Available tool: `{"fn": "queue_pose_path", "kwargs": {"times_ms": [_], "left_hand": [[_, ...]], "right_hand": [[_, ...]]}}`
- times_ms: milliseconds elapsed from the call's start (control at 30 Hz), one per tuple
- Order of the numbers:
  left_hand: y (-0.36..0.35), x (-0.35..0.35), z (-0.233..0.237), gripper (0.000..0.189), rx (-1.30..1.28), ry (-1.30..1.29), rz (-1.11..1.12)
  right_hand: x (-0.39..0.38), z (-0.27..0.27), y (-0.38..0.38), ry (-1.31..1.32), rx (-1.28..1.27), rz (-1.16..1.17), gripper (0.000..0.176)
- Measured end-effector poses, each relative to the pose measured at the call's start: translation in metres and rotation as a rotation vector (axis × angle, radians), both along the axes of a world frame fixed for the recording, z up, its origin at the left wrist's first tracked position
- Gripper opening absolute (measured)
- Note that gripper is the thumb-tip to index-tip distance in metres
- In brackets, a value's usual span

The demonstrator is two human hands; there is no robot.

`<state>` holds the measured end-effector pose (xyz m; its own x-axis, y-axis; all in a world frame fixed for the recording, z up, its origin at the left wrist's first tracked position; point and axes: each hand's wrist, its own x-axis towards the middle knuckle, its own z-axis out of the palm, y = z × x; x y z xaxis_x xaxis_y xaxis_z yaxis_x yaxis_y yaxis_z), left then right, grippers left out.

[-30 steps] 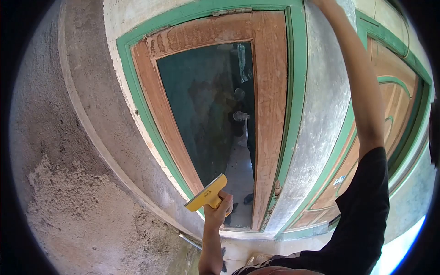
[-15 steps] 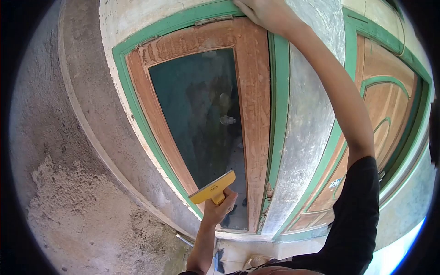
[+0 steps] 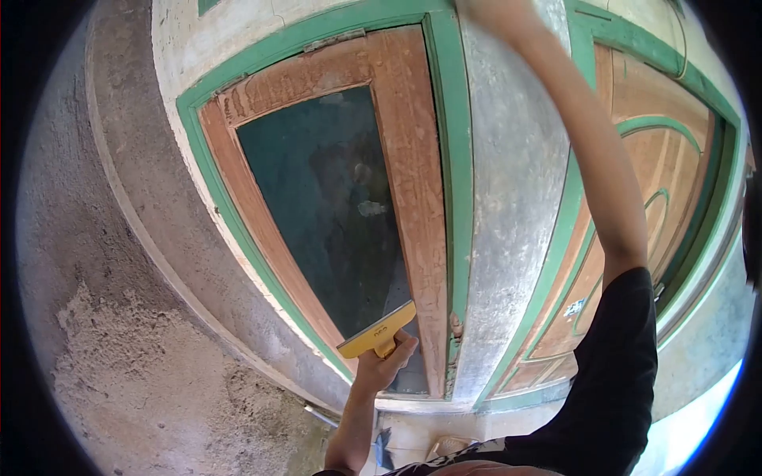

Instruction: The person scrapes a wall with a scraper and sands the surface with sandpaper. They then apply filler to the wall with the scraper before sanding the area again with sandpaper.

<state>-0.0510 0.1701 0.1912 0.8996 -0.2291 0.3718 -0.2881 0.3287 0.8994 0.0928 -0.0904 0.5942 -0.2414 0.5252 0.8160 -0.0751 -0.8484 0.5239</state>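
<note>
My left hand is wrapped round the short handle of a yellow putty knife. Its wide blade points up and overlaps the lower glass of the window. The window has a bare brown wooden sash with a dark glass pane. High up at the frame's upper edge, my right hand is blurred by motion, and its fingers are partly cut off. It is over the top of the grey pillar, close to the corner of the green window frame.
A grey plastered pillar separates the window from a wooden door in another green frame. Rough bare wall fills the left side. Below lies a pale tiled floor with a blue item on it.
My right hand has moved right, off the top of the green frame and over the pillar. The view has shifted, so the window sits further left. The putty knife is tilted a little more.
</note>
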Motion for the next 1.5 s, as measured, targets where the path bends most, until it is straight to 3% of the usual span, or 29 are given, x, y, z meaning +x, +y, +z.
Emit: {"fn": "queue_pose_path", "kwargs": {"times_ms": [33, 67, 133, 267, 300, 333, 400, 467, 533, 567, 600, 667, 700, 800, 833, 867, 933, 967, 1000, 1067, 1100, 1133, 1200, 1233, 1267, 1333, 1367, 1467, 1500], "left_hand": [[-0.006, 0.001, 0.001, 0.012, 0.003, 0.015, -0.018], [-0.011, 0.004, 0.002, 0.012, -0.005, 0.008, -0.024], [-0.014, 0.009, 0.004, 0.012, 0.016, -0.021, 0.001], [-0.019, 0.011, 0.006, 0.013, 0.023, -0.091, -0.002], [-0.021, 0.014, 0.01, 0.014, 0.057, -0.117, 0.023], [-0.02, 0.013, 0.01, 0.015, 0.098, -0.123, 0.05], [-0.018, 0.016, 0.012, 0.015, 0.078, -0.101, 0.047], [-0.019, 0.014, 0.009, 0.015, 0.052, -0.079, 0.031], [-0.02, 0.017, 0.011, 0.015, -0.003, -0.082, -0.027], [-0.021, 0.018, 0.01, 0.015, 0.006, -0.075, -0.006], [-0.022, 0.02, 0.009, 0.015, -0.002, -0.077, -0.003], [-0.024, 0.024, 0.006, 0.014, -0.008, -0.078, 0.016], [-0.023, 0.023, 0.005, 0.014, -0.003, -0.078, 0.023], [-0.018, 0.024, 0.002, 0.014, 0.048, -0.073, 0.063], [-0.015, 0.029, 0.001, 0.014, 0.036, -0.051, 0.045], [-0.016, 0.03, -0.001, 0.014, 0.026, -0.025, 0.021], [-0.018, 0.026, 0.002, 0.014, 0.015, -0.031, 0.015], [-0.019, 0.029, 0.005, 0.015, 0.003, -0.048, 0.018], [-0.019, 0.031, 0.006, 0.015, 0.0, -0.053, 0.018], [-0.018, 0.034, 0.006, 0.016, 0.035, -0.067, 0.022], [-0.019, 0.036, 0.006, 0.016, 0.031, -0.065, 0.016], [-0.021, 0.039, 0.006, 0.016, -0.026, -0.034, -0.027], [-0.024, 0.043, 0.005, 0.016, -0.076, -0.01, -0.075], [-0.026, 0.045, 0.002, 0.014, -0.051, -0.038, -0.081], [-0.024, 0.044, -0.001, 0.013, -0.017, -0.056, -0.084], [-0.023, 0.046, -0.004, 0.013, -0.007, -0.061, -0.065], [-0.025, 0.047, -0.005, 0.012, -0.007, -0.064, -0.044], [-0.03, 0.05, -0.005, 0.013, -0.009, -0.039, -0.053], [-0.032, 0.052, -0.002, 0.013, -0.011, -0.047, -0.053]], "right_hand": [[0.007, -0.009, 0.008, -0.006, -0.192, -0.076, 0.036], [0.008, -0.004, 0.005, -0.013, -0.199, -0.083, 0.036], [0.006, 0.001, 0.002, 0.085, -0.305, 0.094, 0.036], [0.013, -0.005, -0.002, 0.006, -0.24, -0.018, 0.035], [0.003, -0.016, 0.008, 0.124, -0.34, 0.21, 0.034], [0.002, -0.01, 0.003, 0.122, -0.335, 0.213, 0.034], [-0.005, 0.009, -0.01, 0.016, 0.1, 0.238, 0.034], [0.008, -0.002, 0.004, -0.06, 0.082, 0.155, 0.034], [0.001, -0.008, 0.014, 0.261, -0.447, 0.33, 0.033], [0.009, 0.005, 0.01, 0.131, -0.299, 0.309, 0.033], [0.008, 0.01, 0.011, 0.13, -0.307, 0.311, 0.033], [0.007, 0.016, 0.012, -0.055, 0.059, 0.275, 0.034], [0.009, 0.012, 0.016, 0.101, -0.17, 0.333, 0.035], [0.014, 0.037, 0.004, 0.113, -0.249, 0.289, 0.037], [-0.018, 0.045, 0.005, 0.38, 0.22, 0.309, 0.037], [-0.005, 0.044, 0.007, 0.388, 0.216, 0.299, 0.037], [0.021, 0.045, 0.017, -0.126, 0.062, 0.126, 0.036], [0.02, 0.036, 0.016, -0.088, -0.368, 0.187, 0.036], [0.005, 0.039, 0.017, -0.093, -0.372, 0.186, 0.036], [-0.03, 0.054, 0.008, 0.321, 0.188, 0.123, 0.034], [-0.009, 0.062, -0.004, -0.005, 0.271, 0.245, 0.032], [0.009, 0.055, -0.002, -0.002, 0.265, 0.235, 0.032], [0.019, 0.034, 0.025, 0.056, -0.071, 0.303, 0.035], [0.014, 0.027, 0.027, -0.031, -0.478, 0.351, 0.037], [0.006, 0.03, 0.022, -0.033, -0.471, 0.349, 0.037], [-0.014, 0.044, 0.01, 0.266, 0.275, 0.39, 0.035], [-0.008, 0.041, 0.013, 0.266, 0.269, 0.386, 0.035], [0.03, 0.021, 0.033, -0.034, -0.158, 0.278, 0.035], [0.028, 0.011, 0.041, 0.022, -0.331, 0.359, 0.034]]}}
